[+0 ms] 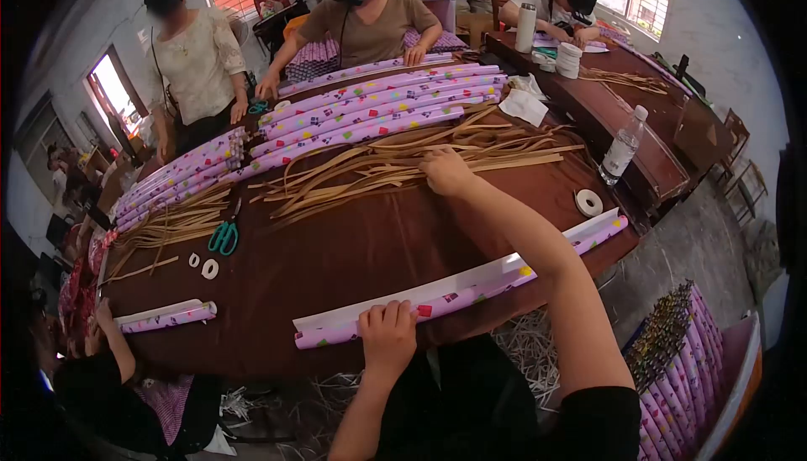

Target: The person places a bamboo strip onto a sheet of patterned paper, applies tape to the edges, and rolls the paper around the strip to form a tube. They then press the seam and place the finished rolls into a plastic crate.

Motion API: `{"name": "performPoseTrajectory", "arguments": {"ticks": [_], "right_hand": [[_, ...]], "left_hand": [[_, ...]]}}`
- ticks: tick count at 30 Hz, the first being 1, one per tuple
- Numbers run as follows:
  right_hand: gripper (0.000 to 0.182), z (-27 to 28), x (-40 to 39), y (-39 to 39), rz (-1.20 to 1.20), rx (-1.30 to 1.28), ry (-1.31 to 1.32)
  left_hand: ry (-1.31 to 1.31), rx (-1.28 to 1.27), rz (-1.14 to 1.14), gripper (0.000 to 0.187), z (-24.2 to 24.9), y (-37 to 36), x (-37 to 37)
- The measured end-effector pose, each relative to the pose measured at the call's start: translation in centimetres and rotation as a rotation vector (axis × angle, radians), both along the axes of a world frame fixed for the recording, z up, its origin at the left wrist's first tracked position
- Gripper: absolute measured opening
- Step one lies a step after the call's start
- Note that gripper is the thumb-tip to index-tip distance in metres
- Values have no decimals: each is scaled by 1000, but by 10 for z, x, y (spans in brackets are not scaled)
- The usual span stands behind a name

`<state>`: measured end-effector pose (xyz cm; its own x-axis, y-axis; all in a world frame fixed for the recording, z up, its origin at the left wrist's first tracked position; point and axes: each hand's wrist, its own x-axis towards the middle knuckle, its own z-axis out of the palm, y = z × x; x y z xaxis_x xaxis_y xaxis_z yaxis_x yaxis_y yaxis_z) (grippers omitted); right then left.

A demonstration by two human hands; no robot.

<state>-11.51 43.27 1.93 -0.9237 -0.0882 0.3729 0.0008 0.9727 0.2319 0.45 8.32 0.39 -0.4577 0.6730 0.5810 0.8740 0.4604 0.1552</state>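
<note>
A partly rolled sheet of purple patterned paper (pixel 471 295) lies along the near edge of the table, its white inner side showing at the back. My left hand (pixel 388 335) rests over the left part of this roll, fingers curled down on it. Farther in, my right hand (pixel 445 172) reaches into a spread of long flat brown strips (pixel 336 177), with its fingers closed at the strips. What exactly sits between those fingertips is partly hidden. Behind the strips lie several finished-looking purple paper rolls (pixel 361 118) side by side.
Teal-handled scissors (pixel 224 238) and white tape rolls (pixel 210 268) lie on the left; another tape roll (pixel 588 202) and a water bottle (pixel 623 146) are at right. Co-workers (pixel 370 24) stand or sit around. A bin of rolls (pixel 681 360) stands at lower right.
</note>
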Motion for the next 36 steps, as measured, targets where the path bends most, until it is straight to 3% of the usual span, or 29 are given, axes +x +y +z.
{"name": "performPoseTrajectory", "arguments": {"ticks": [6, 9, 12, 14, 15, 17, 18, 19, 21, 22, 23, 25, 27, 29, 34, 36], "right_hand": [[13, -9, 3, 4, -27, -17, -5], [14, 7, 14, -1, 23, 94, -2], [10, 12, 21, -4, -12, 10, -93], [19, 24, 28, -14, 67, -34, -41], [30, 39, 31, -19, 48, -63, -189], [32, 32, 28, -18, -24, -223, -158], [24, 29, 29, -15, 156, -148, 83], [24, 33, 34, -26, 181, -150, 82], [26, 64, 68, -59, 165, 326, -49], [32, 69, 85, -77, 236, 413, 12], [37, 71, 103, -95, 303, 500, 73], [41, 63, 137, -126, 336, 524, -60], [31, 74, 172, -159, 412, 564, -59], [32, 75, 196, -183, 442, 429, -171], [39, 82, 243, -208, 349, 234, -373], [35, 92, 267, -207, 292, 179, -922]], "left_hand": [[-38, -1, 3, 18, -1, -1, 0], [28, 11, 21, 20, 0, 0, -1], [13, 24, 23, 21, -1, 0, 0], [43, 29, 25, 22, -5, 1, -1], [40, 30, 51, 22, -4, 0, -1], [49, 28, 13, 22, -4, -1, -1], [13, 1, 2, 31, -5, -2, -1], [14, 1, 27, 31, -2, -3, 0], [-3, -38, 56, 51, 8, -3, 2], [-36, -29, 65, 68, 2, -3, 3], [-37, -26, 76, 68, -2, -2, 1], [95, 19, 89, 65, -8, -1, -2], [101, -19, 84, 64, -2, -1, -2], [102, -62, 69, 62, 4, -3, -1], [44, -40, 39, 36, 6, -2, 0], [52, -27, 34, 33, 5, -3, -2]]}}
